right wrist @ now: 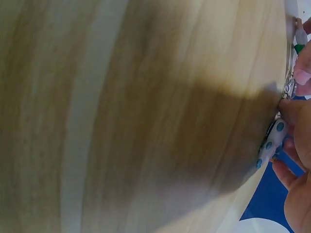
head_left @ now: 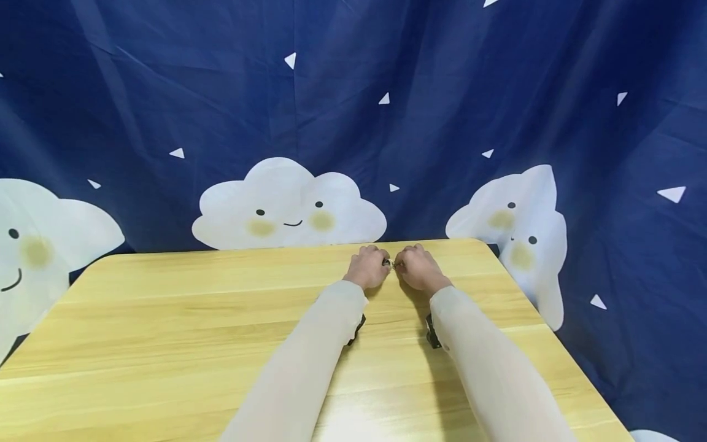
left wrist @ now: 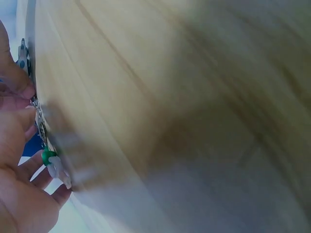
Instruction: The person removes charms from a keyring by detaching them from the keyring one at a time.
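At the table's far edge, my left hand (head_left: 368, 267) and right hand (head_left: 420, 268) meet at a small keychain (head_left: 388, 263). Shiny metal links (left wrist: 41, 125) run between the fingertips in the left wrist view. My left hand pinches one end, where a green bead (left wrist: 48, 156) and a whitish charm (left wrist: 59, 173) hang by its fingers. The other end is pinched by my right hand, next to a white charm with blue dots (right wrist: 272, 141) in the right wrist view. Fingers partly hide the metal joint, so its exact shape cannot be made out.
A light wooden table (head_left: 182, 319) with rounded far corners lies under both arms. Right behind it hangs a dark blue curtain (head_left: 342, 92) with white clouds and triangles. Dark straps (head_left: 433, 331) sit at the cuffs of the pale sleeves.
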Tool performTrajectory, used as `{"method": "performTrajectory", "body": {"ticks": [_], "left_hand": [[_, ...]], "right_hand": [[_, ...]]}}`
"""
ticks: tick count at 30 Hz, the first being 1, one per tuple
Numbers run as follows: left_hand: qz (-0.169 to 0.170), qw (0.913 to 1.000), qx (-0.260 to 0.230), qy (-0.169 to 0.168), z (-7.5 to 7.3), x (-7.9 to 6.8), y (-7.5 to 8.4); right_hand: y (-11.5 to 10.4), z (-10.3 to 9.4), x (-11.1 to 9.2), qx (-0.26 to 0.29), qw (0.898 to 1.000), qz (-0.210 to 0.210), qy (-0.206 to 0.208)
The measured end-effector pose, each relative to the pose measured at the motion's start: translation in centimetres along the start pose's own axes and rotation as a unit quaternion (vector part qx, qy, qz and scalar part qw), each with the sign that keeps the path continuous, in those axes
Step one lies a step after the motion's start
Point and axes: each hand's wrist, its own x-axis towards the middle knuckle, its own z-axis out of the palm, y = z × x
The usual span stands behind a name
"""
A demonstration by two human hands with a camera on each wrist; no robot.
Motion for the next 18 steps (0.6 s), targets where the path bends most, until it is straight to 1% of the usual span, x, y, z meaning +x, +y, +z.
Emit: {"method": "performTrajectory", "body": {"ticks": [4,10,14,18], "left_hand": [[-0.006,0.9999,-0.002,0.008,0.27,0.14,0.45],[-0.024,0.9997,-0.004,0.007,0.27,0.05,0.75],[-0.041,0.9985,-0.034,0.011,0.10,0.21,0.67],[-0.052,0.9953,-0.080,0.016,0.08,0.50,0.41]], "right_hand": [[0.19,0.21,-0.01,0.002,1.000,0.002,0.003],[0.17,0.29,-0.18,0.003,1.000,0.015,0.003],[-0.04,0.22,-0.24,0.014,1.000,0.021,0.009],[-0.25,0.21,-0.10,0.036,0.999,0.016,0.024]]}}
